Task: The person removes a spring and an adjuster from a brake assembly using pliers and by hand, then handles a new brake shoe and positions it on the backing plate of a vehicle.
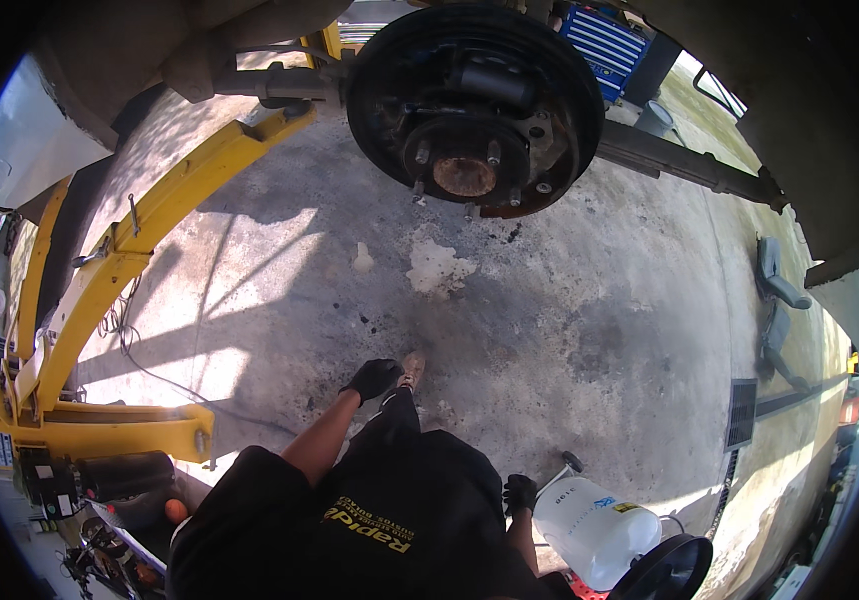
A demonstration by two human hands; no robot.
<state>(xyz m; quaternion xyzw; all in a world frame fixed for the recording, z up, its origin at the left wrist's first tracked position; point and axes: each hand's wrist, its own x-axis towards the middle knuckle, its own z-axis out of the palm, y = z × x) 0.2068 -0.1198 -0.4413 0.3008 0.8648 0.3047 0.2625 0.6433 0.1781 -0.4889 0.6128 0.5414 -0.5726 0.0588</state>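
Observation:
My left hand (pixel 372 380), in a black glove, hangs ahead of my body near my brown shoe (pixel 410 368). Its fingers are curled in, and nothing shows in them. At my right side my other gloved hand, the right (pixel 519 493), has its fingers bent, close beside a white wheeled tank (pixel 597 528); whether it grips part of the tank is hidden. A black round bowl-like part (pixel 665 568) sits over the tank. Above and ahead, apart from both hands, hangs a bare wheel hub (pixel 465 160) with studs and a dark backing plate.
A yellow lift arm (pixel 139 235) reaches up at the left, with another yellow arm (pixel 139 428) low near the floor. A blue tool chest (pixel 603 45) stands far right. A drain grate (pixel 740 412) lies at right; tools and parts (pixel 114 560) crowd the lower left.

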